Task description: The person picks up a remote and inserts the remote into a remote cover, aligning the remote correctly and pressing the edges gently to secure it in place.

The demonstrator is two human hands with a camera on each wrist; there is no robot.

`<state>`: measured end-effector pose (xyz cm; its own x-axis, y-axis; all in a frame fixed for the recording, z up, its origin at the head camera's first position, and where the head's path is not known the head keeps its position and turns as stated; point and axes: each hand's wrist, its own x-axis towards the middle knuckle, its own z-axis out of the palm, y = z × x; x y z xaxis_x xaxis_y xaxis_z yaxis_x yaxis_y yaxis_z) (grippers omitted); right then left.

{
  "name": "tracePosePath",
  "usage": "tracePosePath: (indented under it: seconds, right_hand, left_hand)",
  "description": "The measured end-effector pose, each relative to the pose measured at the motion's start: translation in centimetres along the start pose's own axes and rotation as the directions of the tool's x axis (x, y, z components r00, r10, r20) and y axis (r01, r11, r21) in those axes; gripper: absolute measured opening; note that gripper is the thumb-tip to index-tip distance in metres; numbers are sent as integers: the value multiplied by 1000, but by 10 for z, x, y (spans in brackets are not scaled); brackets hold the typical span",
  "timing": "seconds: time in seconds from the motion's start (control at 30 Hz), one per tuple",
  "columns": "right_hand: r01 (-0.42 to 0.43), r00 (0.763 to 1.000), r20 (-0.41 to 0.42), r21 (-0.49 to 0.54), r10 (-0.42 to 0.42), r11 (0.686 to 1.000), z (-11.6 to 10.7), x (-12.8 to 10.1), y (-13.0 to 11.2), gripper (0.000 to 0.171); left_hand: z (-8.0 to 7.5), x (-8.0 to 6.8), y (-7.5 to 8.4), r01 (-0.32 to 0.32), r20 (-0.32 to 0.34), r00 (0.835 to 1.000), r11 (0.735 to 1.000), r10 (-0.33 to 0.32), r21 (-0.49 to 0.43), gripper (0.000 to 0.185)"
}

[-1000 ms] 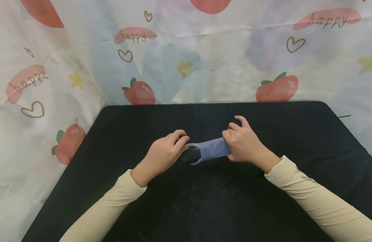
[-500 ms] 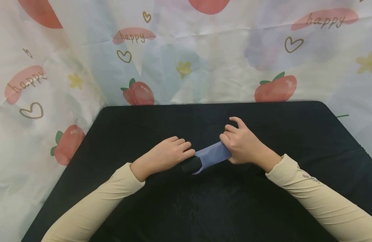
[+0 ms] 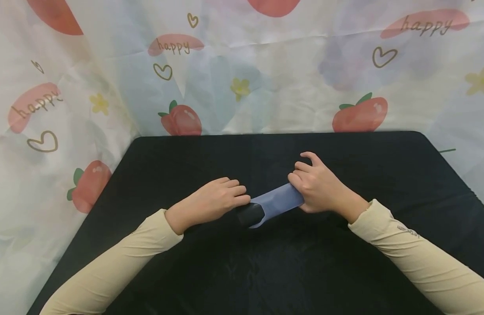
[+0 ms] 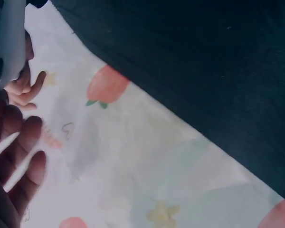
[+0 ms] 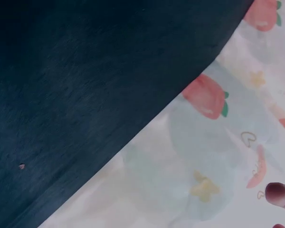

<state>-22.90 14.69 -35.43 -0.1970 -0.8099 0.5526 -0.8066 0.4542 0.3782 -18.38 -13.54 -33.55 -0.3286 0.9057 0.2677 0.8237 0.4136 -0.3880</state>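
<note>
Head view: blue sock (image 3: pixel 279 200) lies near the middle of the black surface (image 3: pixel 265 271), its long axis slanting up to the right. Its dark toe end (image 3: pixel 250 214) points at my left hand (image 3: pixel 210 202). Left grip: fingers fairly straight, laid flat, fingertips touching the sock just above the dark end, not curled round it. My right hand (image 3: pixel 318 188) is at the sock's other end, fingers curled round the fabric, so that grip is clamped on the sock. Both beige sleeves (image 3: pixel 415 258) run back from the sock toward me. Strawberry-print backdrop (image 3: pixel 242 78) stands behind the surface's far edge.

Left wrist view: my left fingers (image 4: pixel 19 156) show in shadow at the lower left, loosely extended, holding nothing. A pale strip of the sock (image 4: pixel 12 42) sits at the upper left, with the right hand's fingers (image 4: pixel 26 90) just beside it. Surface edge (image 4: pixel 204 61) and backdrop fill the remainder.

Right wrist view: mostly surface (image 5: pixel 85 85) and backdrop (image 5: pixel 218 156). One fingertip (image 5: pixel 280 194) at the lower right corner; sock not visible, so I cannot tell the grip from this view.
</note>
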Motion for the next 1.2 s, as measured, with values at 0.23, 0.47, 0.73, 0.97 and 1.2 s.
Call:
tracePosePath:
  seconds: [0.23,0.47,0.73,0.97,1.2]
  right_hand:
    - [-121,988,96,-12,121,993,-7,-1,3,40]
    - [-226,969,92,-26,228,974,-9,-9,15,38]
    - [-274,961,33,-23,275,961,-11,1,15,35]
    - [-358,933,12,96,358,929,-16,3,14,40]
    - [-438,898,54,220,437,872,-28,-9,27,56]
  left_hand:
    - [-3,0,6,212,-85,974,977,-209,25,16]
    - [7,3,20,383,-39,924,919,-381,90,50]
    - [17,13,17,446,-29,895,889,-445,109,56]
    - [17,6,12,444,-113,894,893,-435,75,52]
    - [14,-8,5,444,-177,888,891,-424,95,52]
